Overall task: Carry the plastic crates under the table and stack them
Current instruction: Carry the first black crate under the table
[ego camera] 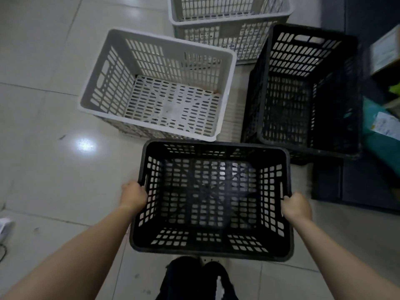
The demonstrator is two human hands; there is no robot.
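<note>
Both hands make the grip: the left hand (133,195) is clamped on the left short wall of the black slotted plastic crate (213,201), by its handle slot, and the right hand (296,206) is clamped on the right short wall, so the crate hangs between them in the lower middle of the frame, long axis running left to right, off the pale tiled floor (43,105). Just beyond its far rim, toward upper right, stands a taller black perforated crate (307,92), long axis running away from the viewer; the right hand is nearer to it. To set the held crate there would, I judge, call for a quarter turn. A grey slotted crate (158,85) sits upper middle-left, another grey crate (229,20) behind. Packages at the right edge (387,122) carry labels too blurred to read.
</note>
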